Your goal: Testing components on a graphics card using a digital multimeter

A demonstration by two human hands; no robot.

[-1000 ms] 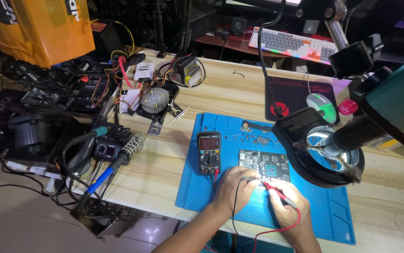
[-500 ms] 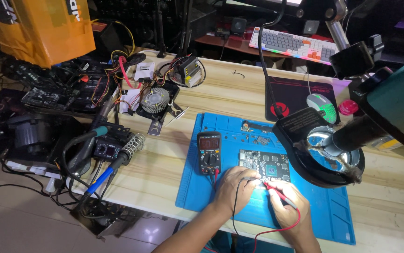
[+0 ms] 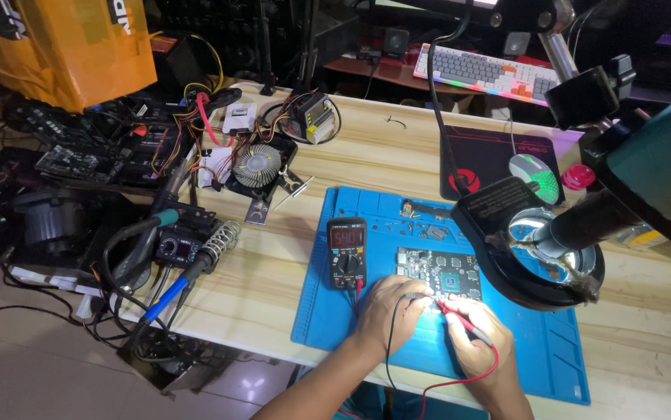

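Observation:
A dark green circuit board (image 3: 438,271) lies on a blue work mat (image 3: 366,315). My left hand (image 3: 388,309) pinches a black test probe against the board's near left edge. My right hand (image 3: 478,339) grips a red test probe (image 3: 455,316) whose tip points at the board's near edge. Red and black leads run from the probes to a black multimeter (image 3: 346,253) with a lit display, standing on the mat just left of the board.
A microscope with a ring light (image 3: 544,243) hangs over the mat's right side. A soldering station (image 3: 182,243), a cooler fan (image 3: 257,165), loose boards and cables crowd the left. A mouse (image 3: 532,169), a mouse pad and a keyboard (image 3: 485,71) sit at the back.

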